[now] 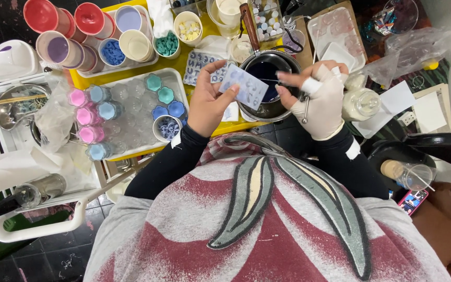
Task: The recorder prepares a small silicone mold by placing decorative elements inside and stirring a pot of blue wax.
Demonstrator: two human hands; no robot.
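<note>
red and grey sweater point(257, 230) fills the near edge of the view, with two black sleeves running up from it to the hands. left hand point(208, 102) is bare, and its fingers point(230, 93) pinch the lower left edge of a small clear mould sheet point(246, 86), thumb on top, holding it tilted above a steel pot point(267, 83). right hand point(319, 102) wears a pale glove; its fingers point(287, 86) are curled at the sheet's right edge, touching it or just short of it, and a thin metal tool point(306, 107) hangs down from that palm. whether that hand truly grips the sheet, i cannot tell.

inside the pot, directly beyond the fingertips, sits a dark blue liquid. to the left of the left fingers lies a grey tray point(181, 86) crowded with pink, blue and teal shaped pieces, and a small cup of blue bits point(167, 128) stands near the wrist. further left and beyond, plastic cups point(58, 47) hold coloured fills on the yellow bench point(181, 60). right of the gloved fingers stands a white bottle point(361, 102).

by my reading, the step in hand is working the little mould over the pot, either checking its cavities or freeing what has set in them. the next move seems to call for a steady, level hold from the left fingers and a light, exact touch from the gloved ones, so nothing drops into the blue liquid.
</note>
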